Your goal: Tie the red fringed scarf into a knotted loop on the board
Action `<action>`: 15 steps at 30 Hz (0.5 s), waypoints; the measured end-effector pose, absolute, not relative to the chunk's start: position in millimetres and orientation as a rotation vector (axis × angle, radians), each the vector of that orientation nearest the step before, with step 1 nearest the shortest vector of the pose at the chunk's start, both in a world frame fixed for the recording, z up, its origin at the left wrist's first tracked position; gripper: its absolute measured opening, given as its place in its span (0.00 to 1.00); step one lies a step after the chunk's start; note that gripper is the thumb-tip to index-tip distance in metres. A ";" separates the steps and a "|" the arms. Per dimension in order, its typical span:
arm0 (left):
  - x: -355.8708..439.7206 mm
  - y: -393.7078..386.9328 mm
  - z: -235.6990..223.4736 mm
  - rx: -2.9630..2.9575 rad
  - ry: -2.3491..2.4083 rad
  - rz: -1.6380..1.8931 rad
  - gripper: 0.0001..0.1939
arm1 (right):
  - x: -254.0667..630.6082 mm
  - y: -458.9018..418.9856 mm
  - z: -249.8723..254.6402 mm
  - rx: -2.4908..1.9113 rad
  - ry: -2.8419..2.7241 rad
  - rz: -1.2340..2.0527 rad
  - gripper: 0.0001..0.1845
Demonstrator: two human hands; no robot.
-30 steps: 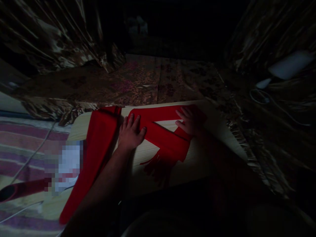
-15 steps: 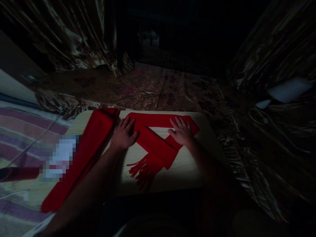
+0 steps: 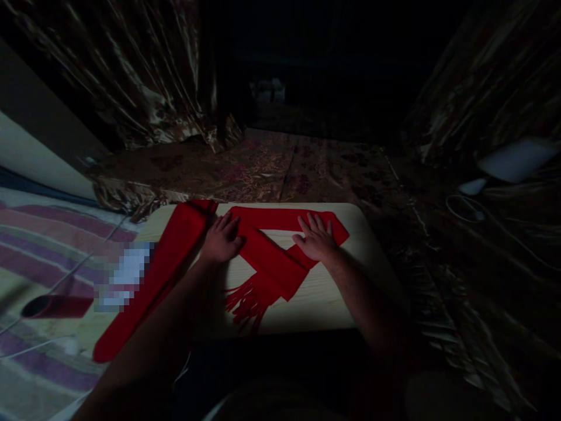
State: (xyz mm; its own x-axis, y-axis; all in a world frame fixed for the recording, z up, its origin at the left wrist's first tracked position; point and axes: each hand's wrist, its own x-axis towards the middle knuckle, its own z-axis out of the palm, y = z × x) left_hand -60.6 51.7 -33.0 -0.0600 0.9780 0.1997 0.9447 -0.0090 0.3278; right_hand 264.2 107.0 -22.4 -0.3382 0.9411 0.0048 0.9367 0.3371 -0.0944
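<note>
A red fringed scarf (image 3: 274, 260) lies on a pale wooden table (image 3: 324, 313), folded so that its two lengths cross and its fringe spreads toward the near edge. My left hand (image 3: 222, 238) rests with fingers spread on the scarf's upper left fold. At the upper right fold, my right hand (image 3: 316, 237) lies flat on the cloth, its fingers apart. Neither hand grips anything. A second long red folded cloth (image 3: 153, 286) stretches along the table's left side, next to my left forearm, which covers part of its edge.
Left of the table is a striped bedspread (image 3: 56, 240) with a red tube-like object (image 3: 65, 306) and white cables. A blurred-out rectangle (image 3: 129, 272) lies near the left cloth. Patterned fabric (image 3: 272, 164) covers the surface behind. A white device (image 3: 517, 159) with a cord sits at right.
The camera view has shifted slightly. Both hands stay flat on the scarf, with the right hand slightly further left along it. The scarf's folded shape looks nearly the same.
</note>
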 end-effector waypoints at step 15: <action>-72.4 56.6 -35.4 1.764 2.185 1.108 0.33 | 316.6 34.2 -29.8 -1.702 -1.921 -0.025 0.16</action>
